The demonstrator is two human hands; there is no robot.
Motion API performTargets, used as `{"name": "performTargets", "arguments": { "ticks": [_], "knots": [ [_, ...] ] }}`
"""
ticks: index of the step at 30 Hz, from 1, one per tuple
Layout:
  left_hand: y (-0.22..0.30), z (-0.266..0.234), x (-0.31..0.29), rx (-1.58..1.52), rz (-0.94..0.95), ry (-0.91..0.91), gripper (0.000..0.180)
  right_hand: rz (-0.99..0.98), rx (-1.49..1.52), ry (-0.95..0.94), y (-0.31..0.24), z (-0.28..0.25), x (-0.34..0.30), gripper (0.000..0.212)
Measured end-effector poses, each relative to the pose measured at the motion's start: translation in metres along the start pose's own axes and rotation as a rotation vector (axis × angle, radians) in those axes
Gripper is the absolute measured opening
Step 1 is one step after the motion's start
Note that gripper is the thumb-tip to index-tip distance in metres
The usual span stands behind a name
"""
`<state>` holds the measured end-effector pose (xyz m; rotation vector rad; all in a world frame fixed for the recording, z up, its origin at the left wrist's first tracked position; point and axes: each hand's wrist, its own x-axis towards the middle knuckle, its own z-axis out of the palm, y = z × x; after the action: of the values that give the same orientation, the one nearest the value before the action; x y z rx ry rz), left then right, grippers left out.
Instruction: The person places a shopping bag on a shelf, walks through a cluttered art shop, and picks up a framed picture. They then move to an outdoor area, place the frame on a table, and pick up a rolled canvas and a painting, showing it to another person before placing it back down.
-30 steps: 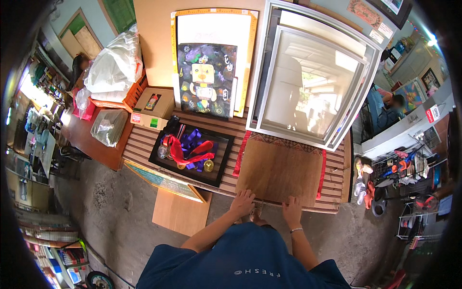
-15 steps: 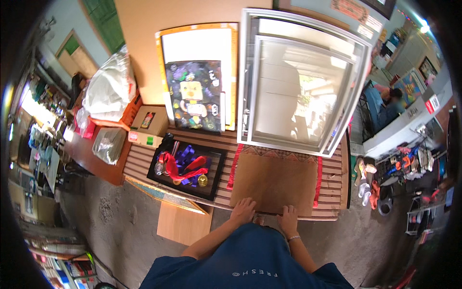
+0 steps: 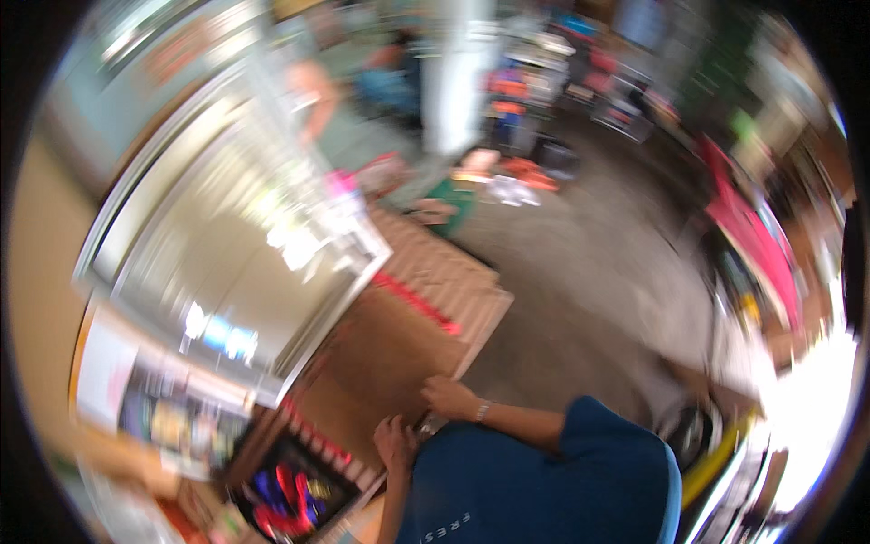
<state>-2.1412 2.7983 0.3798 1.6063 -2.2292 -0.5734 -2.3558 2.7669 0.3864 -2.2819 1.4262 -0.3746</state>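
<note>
A flat brown board [image 3: 376,358] lies on a red-fringed cloth on the slatted bench, with my hands at its near edge. My left hand [image 3: 396,442] has its fingers bent over that edge, close to the medal frame's side. Further along the same edge, my right hand [image 3: 451,399] is closed on the board, fingers curled and a bracelet on the wrist. Both thumbs are hard to make out in the blur.
A silver-framed glass window panel [image 3: 240,227] leans behind the board. Left of the board lies a black frame [image 3: 340,497] with medals and red and purple ribbons. A painted picture [image 3: 177,408] leans behind it. Shoes [image 3: 514,191] lie on the floor beyond the bench.
My view has swung sharply to the right and blurred, so the bench now sits lower left and tilted. Both hands stay at the board's near edge.
</note>
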Motion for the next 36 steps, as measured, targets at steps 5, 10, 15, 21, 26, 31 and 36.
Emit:
{"name": "performTargets", "arguments": {
  "ticks": [5,10,15,21,26,31,36],
  "knots": [
    [-0.01,-0.021,0.009,0.055,0.172,-0.081,0.035,0.191,-0.044,0.128,-0.029,0.024,-0.002,0.028],
    [-0.004,-0.038,0.006,0.101,0.387,-0.275,0.035,0.311,-0.098,0.341,-0.053,0.056,-0.003,0.031],
    [-0.031,-0.033,0.009,0.059,0.432,-0.346,0.034,0.402,-0.089,0.112,-0.067,0.063,-0.01,0.034],
    [0.023,-0.067,0.014,0.136,0.653,-0.279,0.02,0.821,0.435,0.202,-0.055,0.077,-0.096,0.037],
    [0.022,0.002,0.034,0.035,0.946,-0.317,0.017,1.267,0.569,0.304,-0.027,0.144,-0.254,0.035],
    [0.125,0.031,0.025,-0.036,0.782,-0.719,0.029,1.618,0.684,0.27,-0.064,0.132,-0.389,0.04],
    [0.142,0.162,0.025,-0.201,0.615,-0.853,0.024,1.804,0.963,0.131,-0.041,0.22,-0.499,0.042]
  ]
}}
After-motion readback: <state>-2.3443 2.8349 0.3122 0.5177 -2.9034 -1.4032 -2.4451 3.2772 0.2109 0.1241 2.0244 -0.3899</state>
